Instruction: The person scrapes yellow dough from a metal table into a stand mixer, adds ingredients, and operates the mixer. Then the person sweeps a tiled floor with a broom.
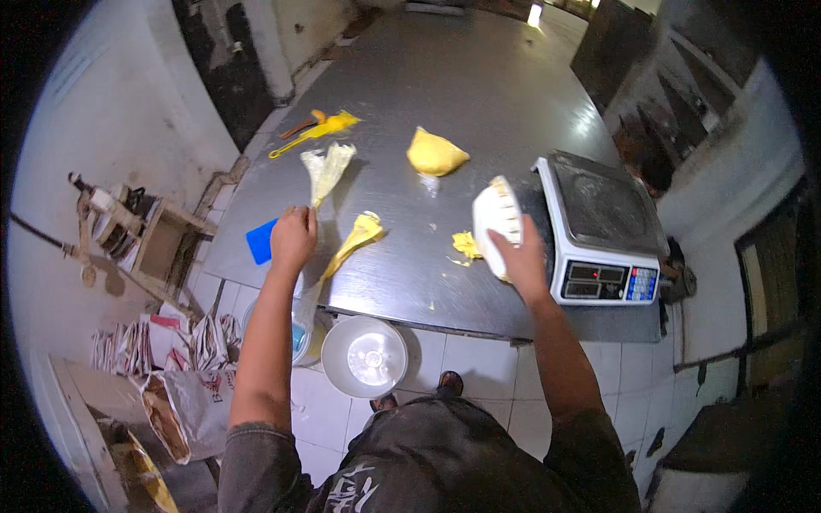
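**A:** What's the left hand [293, 238] doing, there left of centre?

**B:** It rests knuckles-up on the grey steel table [445, 77], closed around the lower end of a crumpled clear plastic bag smeared with yellow [327, 169]. The fingertips are tucked under, so how tight the grip is I cannot tell.

**A:** And the right hand [520, 255]?

**B:** Right of centre, fingers spread across the back of a white tilted plastic bowl [497, 224], holding it on edge. The bowl's inside faces away, so its contents are hidden apart from a yellow rim.

**A:** What lies around them?

**B:** A second yellow-stained bag [360, 235] between the hands, a small yellow scrap of dough [466, 244] just beside the bowl, and a rounded lump of yellow dough [435, 154] higher up. A blue plastic scraper [261, 241] sits just left of the left hand, partly covered by it.

**A:** The right side?

**B:** A digital scale with a steel platform [604, 224], touching or just behind the bowl. Below the table's edge a round steel bowl [364, 356] stands, its support hidden.
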The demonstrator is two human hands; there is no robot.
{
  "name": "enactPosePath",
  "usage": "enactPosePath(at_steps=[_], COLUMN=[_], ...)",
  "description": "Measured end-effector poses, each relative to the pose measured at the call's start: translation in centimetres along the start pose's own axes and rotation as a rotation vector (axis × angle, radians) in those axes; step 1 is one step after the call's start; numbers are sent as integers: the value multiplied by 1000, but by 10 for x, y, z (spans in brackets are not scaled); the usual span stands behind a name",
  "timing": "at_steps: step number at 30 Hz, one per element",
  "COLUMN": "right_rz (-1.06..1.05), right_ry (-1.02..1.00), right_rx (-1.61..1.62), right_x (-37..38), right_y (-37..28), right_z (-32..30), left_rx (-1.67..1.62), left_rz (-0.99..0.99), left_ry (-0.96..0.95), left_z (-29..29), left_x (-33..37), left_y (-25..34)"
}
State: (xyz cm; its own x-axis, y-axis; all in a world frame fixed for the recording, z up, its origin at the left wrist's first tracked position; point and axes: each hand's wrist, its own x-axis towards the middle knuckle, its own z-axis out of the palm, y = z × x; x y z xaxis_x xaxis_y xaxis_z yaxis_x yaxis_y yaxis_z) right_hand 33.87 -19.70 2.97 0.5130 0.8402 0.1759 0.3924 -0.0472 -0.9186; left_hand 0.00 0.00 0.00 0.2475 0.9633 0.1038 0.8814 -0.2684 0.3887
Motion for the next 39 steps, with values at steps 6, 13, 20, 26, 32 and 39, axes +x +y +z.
enactPosePath(at_steps=[6, 13, 20, 26, 32, 39], right_rz=[-61, -104, 14, 23, -94, -369], right_ry=[108, 234, 96, 69, -171, -520], right_rx=[-81, 214, 10, 124, -187, -644], right_x=[-12, -19, -26, -37, -53, -51], right_y=[6, 6, 11, 1, -30, -42], right_z=[-13, -20, -16, -21, 0, 45], left_rx=[297, 36, 18, -194, -229, -480], left_rz=[341, 345, 218, 435, 407, 75], left_ry=[539, 130, 64, 30, -82, -215], left_z=[9, -11, 10, 27, 38, 50], left_x=[-21, -102, -137, -171, -190, -207], left_y=[33, 40, 32, 70, 114, 98])
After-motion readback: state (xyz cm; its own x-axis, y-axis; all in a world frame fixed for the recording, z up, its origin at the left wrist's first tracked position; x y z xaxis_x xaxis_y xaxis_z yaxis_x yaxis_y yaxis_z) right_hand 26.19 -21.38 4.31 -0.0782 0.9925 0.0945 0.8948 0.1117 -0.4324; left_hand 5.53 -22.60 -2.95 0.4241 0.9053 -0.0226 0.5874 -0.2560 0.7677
